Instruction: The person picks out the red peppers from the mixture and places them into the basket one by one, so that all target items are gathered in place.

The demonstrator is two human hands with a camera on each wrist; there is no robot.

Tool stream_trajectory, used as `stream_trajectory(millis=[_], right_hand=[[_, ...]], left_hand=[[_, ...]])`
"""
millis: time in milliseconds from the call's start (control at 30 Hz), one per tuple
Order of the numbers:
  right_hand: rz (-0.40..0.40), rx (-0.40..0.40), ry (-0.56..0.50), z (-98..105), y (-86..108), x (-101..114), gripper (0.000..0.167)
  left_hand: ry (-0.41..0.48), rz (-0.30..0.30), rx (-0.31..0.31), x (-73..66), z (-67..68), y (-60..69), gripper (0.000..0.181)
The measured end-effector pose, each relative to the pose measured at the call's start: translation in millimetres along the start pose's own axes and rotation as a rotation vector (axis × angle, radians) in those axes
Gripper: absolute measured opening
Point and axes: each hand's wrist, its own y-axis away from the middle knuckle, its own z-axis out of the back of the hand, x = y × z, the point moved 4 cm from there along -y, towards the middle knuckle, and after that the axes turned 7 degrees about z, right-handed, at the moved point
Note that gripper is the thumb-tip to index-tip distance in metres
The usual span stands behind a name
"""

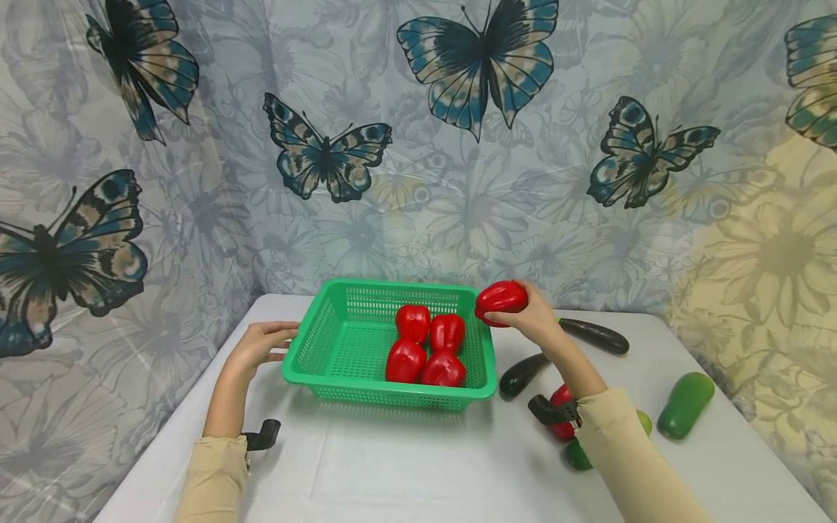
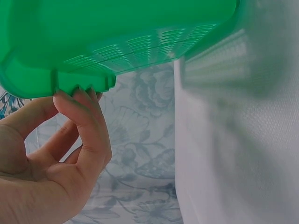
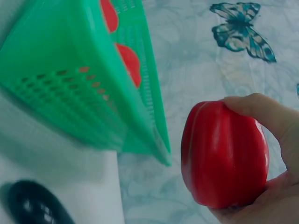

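My right hand (image 1: 532,316) grips a red bell pepper (image 1: 500,301) and holds it in the air beside the right rim of a green plastic basket (image 1: 392,396). In the right wrist view, the thumb lies over one end of this pepper (image 3: 224,154) and fingers wrap beneath it. Several red bell peppers (image 1: 405,361) sit inside the basket, in its right half. At the left rim, my left hand (image 1: 255,345) holds the basket's edge; the left wrist view shows its bent fingers (image 2: 86,121) with their tips at the green lip (image 2: 84,81).
Two dark eggplants (image 1: 595,336) lie right of the basket, one partly behind my right arm. Another red pepper (image 1: 561,425) and green vegetables are partly covered by that forearm. Farther right lies a green, oblong vegetable (image 1: 685,405). A butterfly-patterned curtain (image 1: 445,218) hangs behind the white table (image 1: 392,465).
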Motion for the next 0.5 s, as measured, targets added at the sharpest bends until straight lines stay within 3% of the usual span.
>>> stream_trajectory(millis=[500], right_hand=[[0.041, 0.074, -0.088, -35, -18.7, 20, 0.095]], left_hand=[[-0.004, 0.000, -0.007, 0.5, 0.6, 0.0, 0.049]])
